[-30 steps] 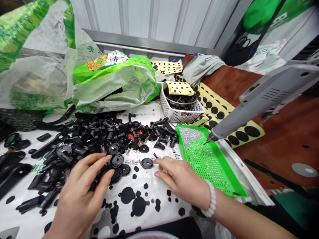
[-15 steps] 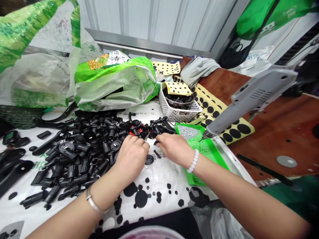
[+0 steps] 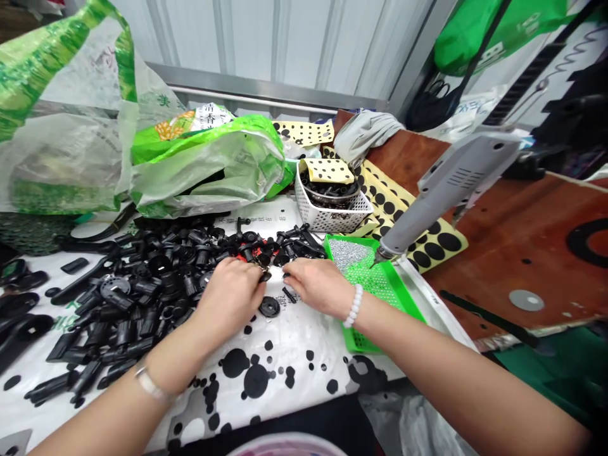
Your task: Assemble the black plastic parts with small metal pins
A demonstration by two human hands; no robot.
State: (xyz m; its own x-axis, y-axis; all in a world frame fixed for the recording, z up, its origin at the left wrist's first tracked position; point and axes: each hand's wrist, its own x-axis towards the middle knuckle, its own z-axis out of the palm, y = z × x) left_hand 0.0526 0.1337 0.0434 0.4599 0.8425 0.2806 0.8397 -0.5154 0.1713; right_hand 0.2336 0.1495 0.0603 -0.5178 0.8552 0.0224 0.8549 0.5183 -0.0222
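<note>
My left hand (image 3: 231, 292) is closed at the right edge of a heap of black plastic parts (image 3: 147, 285), its fingertips on a small dark piece I cannot name. Close by on the right, my right hand (image 3: 317, 284) pinches something small and dark, mostly hidden by the fingers. Between and just below the hands lie a round black disc (image 3: 270, 307) and a short ribbed black piece (image 3: 289, 295). Behind the fingers a bit of red (image 3: 247, 252) shows among the black parts.
A green tray (image 3: 403, 297) of small silvery pieces (image 3: 350, 251) stands right of my right hand. A grey electric screwdriver (image 3: 441, 183) hangs above it. Behind are a white basket (image 3: 332, 215), sheets of black dots (image 3: 439, 244) and plastic bags (image 3: 204, 168). Black spots (image 3: 256, 380) mark the white cover.
The whole view has shifted slightly, moving most things left. My left hand has drawn a little away from my right hand, uncovering more of the black disc. The screwdriver hangs slightly lower.
</note>
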